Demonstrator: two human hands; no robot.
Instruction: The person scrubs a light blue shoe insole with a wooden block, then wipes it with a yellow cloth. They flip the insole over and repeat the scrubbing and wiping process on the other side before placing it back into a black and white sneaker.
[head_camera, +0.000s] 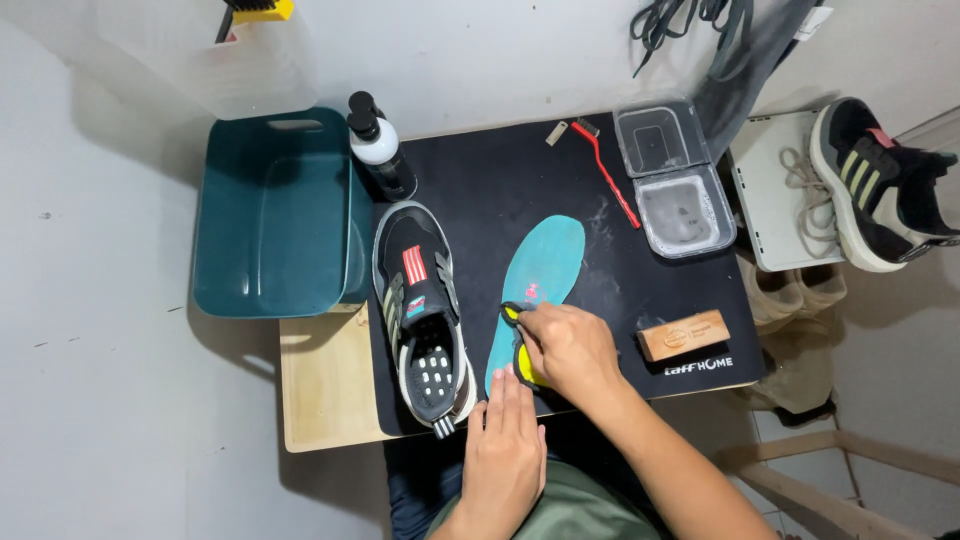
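Your right hand (568, 348), fingers clamped on a yellow-and-black brush (520, 345), works the teal insole (540, 275) lying toward twelve o'clock on the black mat (500, 180), while your left hand (503, 440), fingers together, pins its thin, light, probably floppy heel flat.

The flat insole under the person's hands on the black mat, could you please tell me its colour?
The flat foam insole is teal, with a small pink mark; the head view shows it.
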